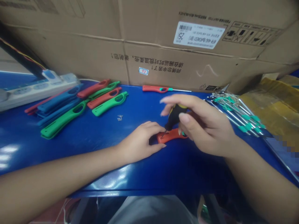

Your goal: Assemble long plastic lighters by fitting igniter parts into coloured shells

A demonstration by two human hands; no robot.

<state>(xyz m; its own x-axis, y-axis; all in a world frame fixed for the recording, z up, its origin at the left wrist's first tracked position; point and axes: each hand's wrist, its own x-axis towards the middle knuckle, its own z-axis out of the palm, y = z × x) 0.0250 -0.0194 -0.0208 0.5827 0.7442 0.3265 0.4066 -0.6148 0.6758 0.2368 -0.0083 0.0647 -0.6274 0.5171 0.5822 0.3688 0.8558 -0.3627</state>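
A red lighter point(171, 136) with a long handle lies on the blue table in front of me. My left hand point(147, 140) grips its left end between thumb and fingers. Above it, my right hand point(205, 124) holds a short black and yellow screwdriver point(174, 117), tip pointing down at the lighter's handle. The right index finger is stretched out past the screwdriver's grip. My right hand hides the lighter's right end. Several tiny metal pins or screws point(120, 118) lie on the table left of my hands.
Red, green and blue handle shells point(63, 119) are piled at the left, beside a white power strip point(39, 88). A red lighter with a metal rod point(155, 89) lies by the cardboard box point(93, 40) at the back. Metal rods with green parts point(245, 119) are heaped at the right.
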